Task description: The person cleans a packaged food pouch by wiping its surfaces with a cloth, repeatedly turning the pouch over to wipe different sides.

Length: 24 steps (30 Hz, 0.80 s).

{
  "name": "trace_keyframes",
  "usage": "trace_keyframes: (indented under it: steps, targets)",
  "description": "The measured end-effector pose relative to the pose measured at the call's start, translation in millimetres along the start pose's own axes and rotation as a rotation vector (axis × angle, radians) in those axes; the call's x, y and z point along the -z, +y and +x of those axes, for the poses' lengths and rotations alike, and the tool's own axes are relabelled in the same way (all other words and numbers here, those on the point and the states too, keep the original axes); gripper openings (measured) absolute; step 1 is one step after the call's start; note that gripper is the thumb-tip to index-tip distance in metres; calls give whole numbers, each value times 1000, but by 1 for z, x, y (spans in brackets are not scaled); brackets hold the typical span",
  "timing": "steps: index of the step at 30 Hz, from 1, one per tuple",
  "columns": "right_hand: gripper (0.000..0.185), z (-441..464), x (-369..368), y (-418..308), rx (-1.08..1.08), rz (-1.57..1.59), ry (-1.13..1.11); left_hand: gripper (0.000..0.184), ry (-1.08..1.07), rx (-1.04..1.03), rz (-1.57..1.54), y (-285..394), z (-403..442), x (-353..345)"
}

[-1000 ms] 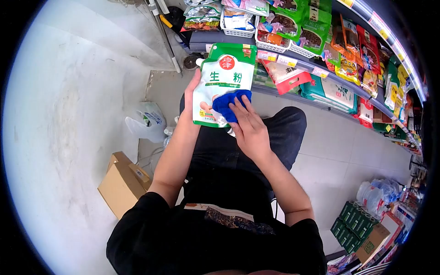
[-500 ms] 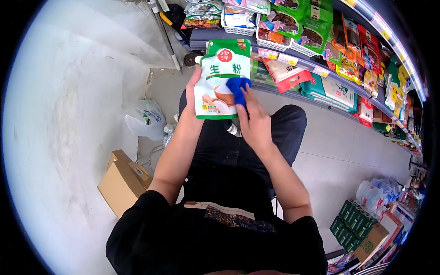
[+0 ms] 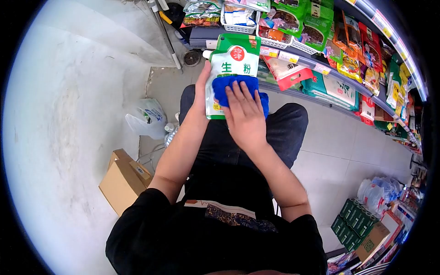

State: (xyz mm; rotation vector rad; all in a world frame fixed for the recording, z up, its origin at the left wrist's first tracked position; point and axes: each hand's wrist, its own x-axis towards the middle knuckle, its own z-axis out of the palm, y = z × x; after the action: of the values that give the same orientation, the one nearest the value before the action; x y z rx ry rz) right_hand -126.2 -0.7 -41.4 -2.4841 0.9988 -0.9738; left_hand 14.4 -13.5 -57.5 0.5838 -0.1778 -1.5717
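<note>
My left hand (image 3: 201,89) grips the left edge of a green and white starch pouch (image 3: 235,68), its thumb up along the side. The pouch is upright, with its printed front facing me and a white spout at its upper left. Across its lower half lies a blue cloth (image 3: 221,88). The fingers of my right hand (image 3: 246,120) press the cloth flat against the pouch, and part of it hangs past the right edge. The cloth hides most of the bowl picture. The left fingers behind the pouch are out of sight.
A shelf (image 3: 211,34) with bagged foods and white baskets (image 3: 238,28) runs along the top and right. On the left are a white plastic bag (image 3: 149,120) and cardboard boxes (image 3: 121,178) by the wall. Green cartons (image 3: 353,224) stand at lower right.
The pouch has shifted slightly right and up with my left hand. My right hand has spread the bunched cloth from the right edge over the pouch's lower front.
</note>
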Motion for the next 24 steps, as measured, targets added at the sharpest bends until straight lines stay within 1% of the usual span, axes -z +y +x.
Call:
trace_keyframes:
  steps: [1,3,5,10,11,13,15,17,18,21,24]
  targets:
    - [40,-2,0,-4,40,-10,-15,69,12,4,6,0,-4,-4]
    - [42,-6,0,-11,121,-32,-41,67,-74,22,-83,2,1,1]
    - [42,-15,-6,-15,173,-19,-49,67,-101,67,-107,3,0,0]
    - [42,-22,5,5,260,12,-123,70,28,-45,10,6,-2,5]
    - [41,-21,8,11,209,25,-151,70,9,-42,17,7,-2,5]
    - [38,-17,-1,20,-7,69,-49,71,-28,-34,27,10,-5,4]
    - [36,-12,-10,20,-57,79,-5,73,22,-67,70,1,-4,0]
    - [36,-7,-18,13,-71,87,32,70,26,-60,66,-4,-5,1]
    - [37,-5,-15,6,-35,43,12,70,23,-61,56,-4,-4,2]
    - [39,-8,-11,-6,120,62,-15,71,2,-70,-15,-4,2,7]
    - [44,-17,-7,-2,218,42,-30,68,-61,-4,-95,0,4,12]
